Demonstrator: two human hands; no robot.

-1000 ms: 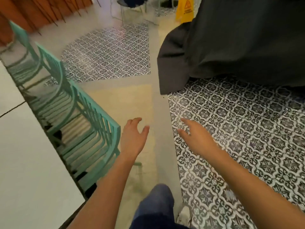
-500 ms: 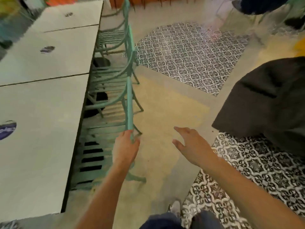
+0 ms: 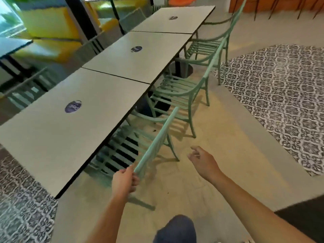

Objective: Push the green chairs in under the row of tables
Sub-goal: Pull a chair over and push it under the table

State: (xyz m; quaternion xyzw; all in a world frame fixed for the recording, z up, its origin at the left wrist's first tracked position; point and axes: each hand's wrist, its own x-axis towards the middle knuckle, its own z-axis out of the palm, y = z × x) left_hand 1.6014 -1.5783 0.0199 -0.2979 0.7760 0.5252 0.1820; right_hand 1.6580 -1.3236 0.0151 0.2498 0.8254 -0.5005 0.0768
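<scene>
The left hand (image 3: 124, 181) grips the nearest green chair (image 3: 140, 148) by its back, seat partly under the table (image 3: 73, 123); the right hand (image 3: 204, 161) hangs open; pushing from one corner could twist it, perhaps catching the table's edge.

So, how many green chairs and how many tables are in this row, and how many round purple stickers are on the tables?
Green chairs: 3
Tables in the row: 3
Round purple stickers: 3
Total: 9
</scene>
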